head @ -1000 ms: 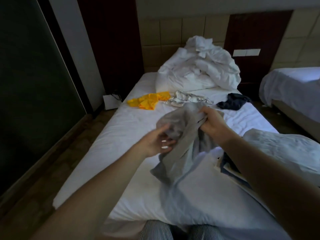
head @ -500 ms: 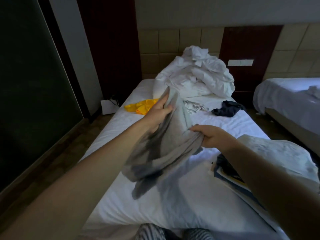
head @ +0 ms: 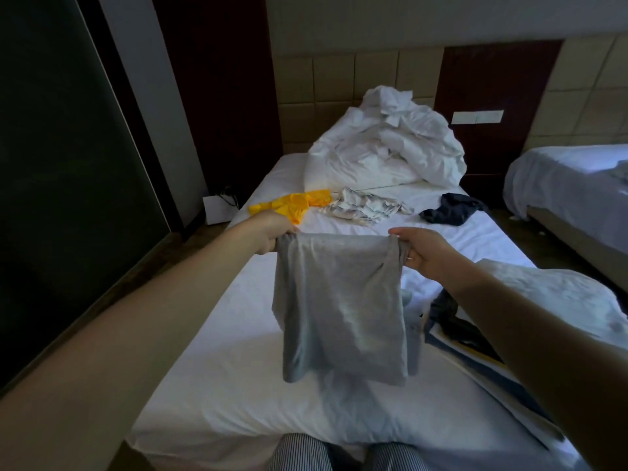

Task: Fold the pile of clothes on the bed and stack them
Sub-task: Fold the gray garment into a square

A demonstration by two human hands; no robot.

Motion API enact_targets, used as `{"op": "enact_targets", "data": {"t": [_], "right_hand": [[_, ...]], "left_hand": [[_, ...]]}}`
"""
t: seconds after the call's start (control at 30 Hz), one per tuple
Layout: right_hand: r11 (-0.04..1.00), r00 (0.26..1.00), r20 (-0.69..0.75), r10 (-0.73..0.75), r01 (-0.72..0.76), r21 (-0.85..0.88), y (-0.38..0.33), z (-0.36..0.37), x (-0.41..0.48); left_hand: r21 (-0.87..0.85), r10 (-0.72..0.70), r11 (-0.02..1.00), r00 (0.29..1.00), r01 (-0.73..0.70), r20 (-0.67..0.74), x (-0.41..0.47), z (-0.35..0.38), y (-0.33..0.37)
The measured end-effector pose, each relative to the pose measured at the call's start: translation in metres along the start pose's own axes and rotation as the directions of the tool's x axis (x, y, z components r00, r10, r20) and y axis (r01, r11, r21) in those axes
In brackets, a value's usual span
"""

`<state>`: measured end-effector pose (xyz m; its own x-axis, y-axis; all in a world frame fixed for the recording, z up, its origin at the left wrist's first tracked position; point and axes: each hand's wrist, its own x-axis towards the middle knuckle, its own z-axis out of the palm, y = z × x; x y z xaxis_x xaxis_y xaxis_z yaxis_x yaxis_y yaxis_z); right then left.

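The plain grey cotton garment (head: 339, 300) now hangs spread flat above the white-sheeted bed (head: 217, 334), no longer bunched; my left hand (head: 272, 234) and right hand (head: 423, 251) pinch its top corners (ready to fold, I judge). No readable labels or writing anywhere.
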<state>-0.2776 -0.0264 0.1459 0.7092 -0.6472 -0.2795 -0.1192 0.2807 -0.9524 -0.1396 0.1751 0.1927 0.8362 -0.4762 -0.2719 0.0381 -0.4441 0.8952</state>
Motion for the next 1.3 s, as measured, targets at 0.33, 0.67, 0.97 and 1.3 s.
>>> {"op": "enact_targets", "data": {"t": [0.33,0.67,0.97,1.3], "right_hand": [[0.893,0.976,0.035,-0.213,0.209,-0.398,-0.006,-0.003,0.009],[0.961,0.985,0.096,0.142,-0.115,-0.250,0.024,-0.002,0.027],[0.974,0.977,0.115,0.180,-0.193,0.119,0.051,0.015,0.020],[0.901,0.933,-0.001,-0.359,0.347,-0.260,-0.018,0.013,0.029]], "left_hand": [[-0.014,0.159,0.987,0.980,-0.158,0.118,0.007,-0.011,0.008],[-0.466,0.149,0.872,0.988,-0.148,-0.034,0.024,-0.008,0.004],[-0.311,0.146,0.937,0.987,-0.158,-0.061,0.030,-0.023,-0.052],[0.453,0.475,0.822,0.854,-0.345,-0.210,0.043,-0.040,-0.014]]}}
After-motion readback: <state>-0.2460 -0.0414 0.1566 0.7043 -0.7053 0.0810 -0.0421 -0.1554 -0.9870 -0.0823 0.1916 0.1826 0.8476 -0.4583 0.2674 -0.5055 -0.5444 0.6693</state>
